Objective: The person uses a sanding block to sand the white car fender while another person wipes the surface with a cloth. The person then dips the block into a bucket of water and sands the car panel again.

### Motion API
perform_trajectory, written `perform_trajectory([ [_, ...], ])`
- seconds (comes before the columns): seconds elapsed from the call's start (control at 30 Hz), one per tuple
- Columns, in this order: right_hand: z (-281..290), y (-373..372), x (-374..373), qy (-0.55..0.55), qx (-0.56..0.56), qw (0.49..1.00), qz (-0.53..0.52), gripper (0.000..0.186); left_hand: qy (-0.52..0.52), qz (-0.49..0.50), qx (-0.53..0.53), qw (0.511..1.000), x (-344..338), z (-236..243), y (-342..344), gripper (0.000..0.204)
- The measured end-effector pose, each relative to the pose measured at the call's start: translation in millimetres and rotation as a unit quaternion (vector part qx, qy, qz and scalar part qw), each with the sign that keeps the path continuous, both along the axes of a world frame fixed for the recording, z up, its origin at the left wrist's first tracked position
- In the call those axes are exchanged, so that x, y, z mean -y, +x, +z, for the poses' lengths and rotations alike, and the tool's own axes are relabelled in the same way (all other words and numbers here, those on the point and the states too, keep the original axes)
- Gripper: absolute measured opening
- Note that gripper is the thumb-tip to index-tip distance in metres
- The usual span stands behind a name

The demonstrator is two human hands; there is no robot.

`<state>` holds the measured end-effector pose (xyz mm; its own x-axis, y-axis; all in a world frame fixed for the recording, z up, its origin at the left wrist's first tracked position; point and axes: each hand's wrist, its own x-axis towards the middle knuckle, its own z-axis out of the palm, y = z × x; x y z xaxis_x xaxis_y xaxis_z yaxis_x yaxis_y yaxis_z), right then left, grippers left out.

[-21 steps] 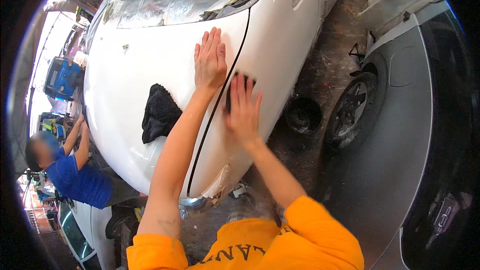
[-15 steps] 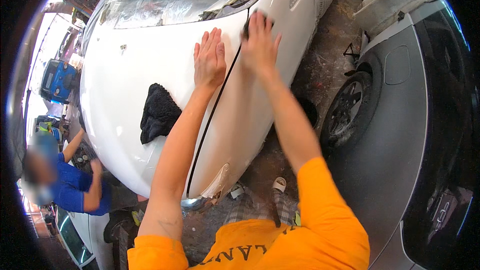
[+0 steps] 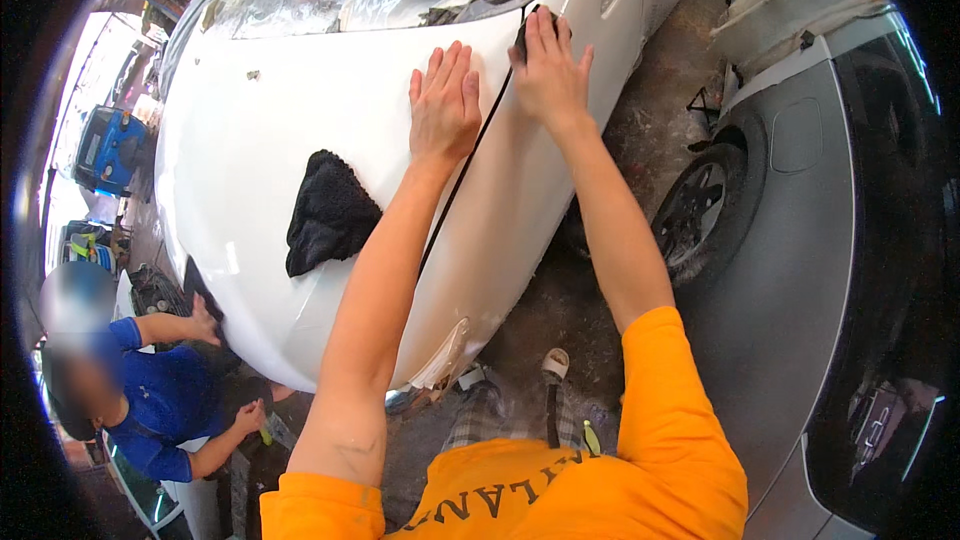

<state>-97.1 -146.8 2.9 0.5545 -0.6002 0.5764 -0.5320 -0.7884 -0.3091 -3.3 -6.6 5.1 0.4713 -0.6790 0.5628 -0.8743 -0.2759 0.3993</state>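
My left hand [image 3: 445,108] lies flat on the white car hood [image 3: 250,180], fingers stretched out and nothing in them. To its right, across the dark seam between hood and fender, my right hand [image 3: 552,75] presses down with straight fingers on a small black pad [image 3: 520,37]. Most of that pad is hidden under the fingers, so its exact kind is unclear. A black fluffy cloth [image 3: 332,212] rests on the hood, left of my left forearm and apart from both hands.
Clear plastic sheeting [image 3: 330,0] covers the windshield area. At the left, a co-worker in a blue shirt [image 3: 175,395] is at the car's front, one hand near a dark flat piece [image 3: 203,305]. A dark grey car [image 3: 770,270] stands close on the right, beyond a narrow strip of floor [image 3: 650,130].
The view has shifted slightly, and both my hands appear farther right. My right hand still has the black pad under it. The co-worker's arms have moved, one hand now at the hood's front edge.
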Motion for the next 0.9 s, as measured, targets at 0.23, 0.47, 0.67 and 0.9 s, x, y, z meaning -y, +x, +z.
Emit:
perform_trajectory([
  [0.23, -152.0, -120.5, -313.9, 0.24, 0.062, 0.952, 0.181, 0.082, 0.027, 0.0, 0.034, 0.999, -8.1, -2.3, 0.4, 0.046],
  [0.47, -208.1, -156.7, -173.6, 0.414, 0.396, 0.813, -0.107, 0.049, 0.046, 0.003, 0.158, 0.986, -1.1, -0.5, -1.5, 0.061],
  [0.67, -144.1, -96.2, -168.1, 0.407, 0.43, 0.806, -0.013, 0.051, 0.188, -0.16, 0.317, 0.916, -47.7, -14.7, -15.9, 0.061],
  [0.9, -121.7, -49.8, -276.6, 0.32, 0.255, 0.912, -0.035, 0.076, 0.256, -0.244, 0.302, 0.885, -156.0, -5.1, -14.9, 0.048],
])
